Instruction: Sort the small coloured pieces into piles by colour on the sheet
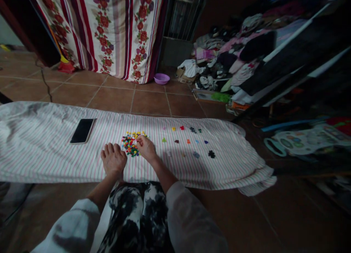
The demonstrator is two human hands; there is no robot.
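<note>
Many small pieces in mixed colours lie in one loose pile (128, 144) on the surface, near its front edge. Right hand (146, 148) reaches onto the pile's right side, fingers curled in; cannot tell whether its grip closes on a piece. Left hand (113, 159) rests palm down just beside the pile's left side, grip loose, fingers slightly spread.

To the right of the pile, small single-colour clusters stand apart in three rough rows: among them yellow cluster (173, 129), red cluster (182, 127), light-green cluster (164, 140), black cluster (211, 154). Phone (82, 131), screen dark, lies left of the hands. Striped cloth (233, 161) covers the surface. Beyond: tiled floor (148, 99), purple basin (161, 79) beside a floral curtain (116, 37), heaped clothes (227, 57) at right.
</note>
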